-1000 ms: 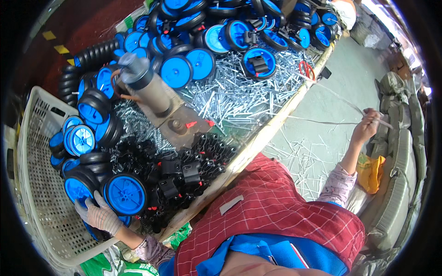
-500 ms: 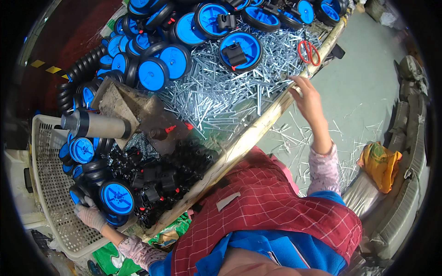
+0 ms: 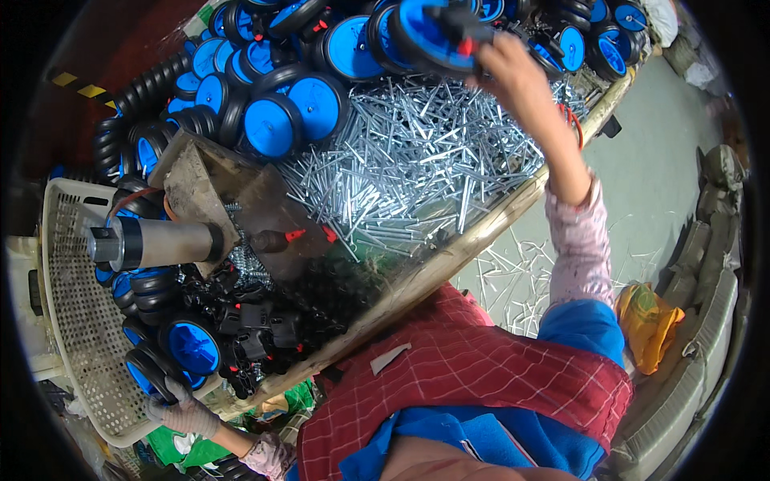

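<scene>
My right hand [image 3: 517, 80], bare, reaches over the far side of the bench. Its fingers are closed at the edge of a blue wheel with a black tyre [image 3: 425, 34], which carries a black bracket [image 3: 464, 26] with a red tab. Motion smears that wheel somewhat. My left hand [image 3: 186, 410], in a pale glove, is at the near end of the perforated basket. It grips the tyre of another blue wheel [image 3: 143, 372], with the fingertips partly hidden behind it. Just beside that lies a further blue wheel [image 3: 191, 346].
Loose metal pins [image 3: 417, 152] cover the middle of the bench, bounded by a wooden edge [image 3: 481, 228]. Blue wheels [image 3: 273, 128] pile up at the back. A cylinder tool [image 3: 164, 243] juts over the white basket [image 3: 68, 321]. Black brackets [image 3: 257, 329] lie nearby.
My right hand has moved from the wooden edge up and left to the bracketed wheel and lifted it away from the pins. My left hand has shifted slightly nearer with its wheel. The view has shifted slightly.
</scene>
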The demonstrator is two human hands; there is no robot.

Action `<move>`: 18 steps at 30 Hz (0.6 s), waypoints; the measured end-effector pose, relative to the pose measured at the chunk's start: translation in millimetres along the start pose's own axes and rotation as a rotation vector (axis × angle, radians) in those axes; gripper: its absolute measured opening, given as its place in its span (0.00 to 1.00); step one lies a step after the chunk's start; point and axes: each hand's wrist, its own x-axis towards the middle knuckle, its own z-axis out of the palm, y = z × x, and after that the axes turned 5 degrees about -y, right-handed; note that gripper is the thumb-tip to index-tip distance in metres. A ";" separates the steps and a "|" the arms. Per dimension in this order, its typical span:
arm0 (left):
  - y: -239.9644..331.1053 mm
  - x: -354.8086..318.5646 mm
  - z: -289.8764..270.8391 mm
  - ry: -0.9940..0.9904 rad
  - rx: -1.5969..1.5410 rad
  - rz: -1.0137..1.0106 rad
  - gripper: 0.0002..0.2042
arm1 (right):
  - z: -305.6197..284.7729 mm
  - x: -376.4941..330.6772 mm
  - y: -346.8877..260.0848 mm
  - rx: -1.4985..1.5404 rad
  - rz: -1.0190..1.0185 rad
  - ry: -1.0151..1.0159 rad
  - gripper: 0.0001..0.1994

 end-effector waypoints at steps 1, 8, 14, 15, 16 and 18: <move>3.1 -3.6 -3.7 -0.024 0.070 -0.053 0.27 | -1.2 27.9 8.7 -0.019 -0.012 0.031 0.15; 1.5 28.5 54.7 -0.204 0.399 0.092 0.24 | 34.4 85.5 38.7 -0.078 0.040 0.445 0.13; 86.3 1.2 15.7 0.212 -0.148 0.124 0.17 | 86.0 -32.2 -23.7 0.270 0.286 0.005 0.07; 106.6 -8.6 17.5 0.265 -0.355 0.148 0.16 | 96.3 -34.3 -17.9 0.200 0.215 0.048 0.10; 120.6 -15.0 23.4 0.217 -0.480 0.351 0.13 | 105.6 -35.7 -9.9 0.113 0.215 0.050 0.12; 178.7 -9.8 21.2 -0.133 -0.784 0.639 0.11 | 120.6 -19.5 -1.2 0.038 0.293 0.014 0.16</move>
